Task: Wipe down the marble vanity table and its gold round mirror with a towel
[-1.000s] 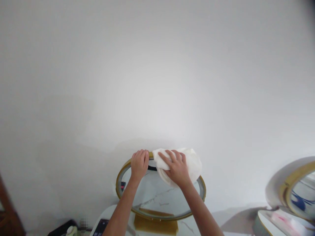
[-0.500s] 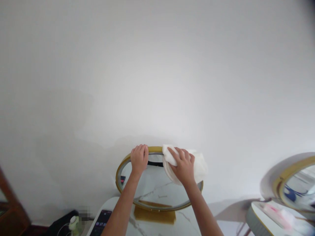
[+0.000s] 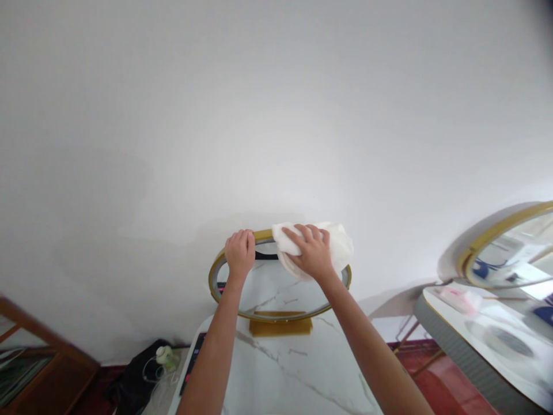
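Fingers (image 3: 242, 237) of your left hand (image 3: 239, 252) are clamping the top edge of the gold-rimmed mirror (image 3: 280, 294) on the counter (image 3: 298, 369), wisely bracing it, while your right hand (image 3: 314, 257) is gripping the white cloth (image 3: 340, 245) against its upper rim.

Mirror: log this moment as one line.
left hand: grips mirror top rim | right hand: holds cloth against upper right rim | mirror: upright on table
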A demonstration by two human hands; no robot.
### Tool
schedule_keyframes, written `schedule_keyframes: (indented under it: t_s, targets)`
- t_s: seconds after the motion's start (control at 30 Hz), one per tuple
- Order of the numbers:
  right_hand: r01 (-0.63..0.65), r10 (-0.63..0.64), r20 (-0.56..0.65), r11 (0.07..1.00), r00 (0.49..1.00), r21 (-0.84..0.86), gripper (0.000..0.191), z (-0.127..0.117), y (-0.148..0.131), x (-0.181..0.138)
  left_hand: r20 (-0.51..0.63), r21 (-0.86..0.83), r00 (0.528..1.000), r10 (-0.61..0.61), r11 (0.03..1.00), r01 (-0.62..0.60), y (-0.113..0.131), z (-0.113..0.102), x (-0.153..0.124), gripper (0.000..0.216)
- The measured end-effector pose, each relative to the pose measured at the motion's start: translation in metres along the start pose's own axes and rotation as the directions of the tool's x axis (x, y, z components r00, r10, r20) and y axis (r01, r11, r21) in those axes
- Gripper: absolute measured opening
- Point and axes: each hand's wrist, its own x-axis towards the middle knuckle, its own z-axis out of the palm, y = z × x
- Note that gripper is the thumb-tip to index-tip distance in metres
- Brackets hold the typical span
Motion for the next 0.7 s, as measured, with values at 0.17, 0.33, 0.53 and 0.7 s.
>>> schedule_keyframes:
  t_s: [0.17, 0.33, 0.53, 0.7]
  targets:
    - [-0.157, 0.161, -0.069, 0.985, 0.985, 0.066, 0.047, 0.005, 0.03, -0.026, 0.009, 0.012, 1.0, -0.003, 1.0, 0.003, 0.001, -0.001, 0.0, 0.034]
    - [-0.18, 0.183, -0.096, 0.983, 0.978, 0.038, 0.046, 0.006, 0.028, -0.029, -0.008, 0.011, 1.0, -0.027, 1.0, 0.027, 0.005, -0.001, 0.0, 0.033]
    - [0.035, -0.036, -0.028, 0.999, 0.999, -0.017, 0.053, 0.005, -0.019, 0.003, 0.016, 0.02, 1.0, -0.018, 1.0, 0.018, 0.007, -0.003, 0.001, 0.034]
    - [0.135, -0.136, -0.019, 0.99, 0.991, -0.027, 0.057, 0.014, -0.033, 0.012, 0.04, 0.057, 0.999, -0.002, 0.998, 0.0, 0.002, -0.004, 0.001, 0.035]
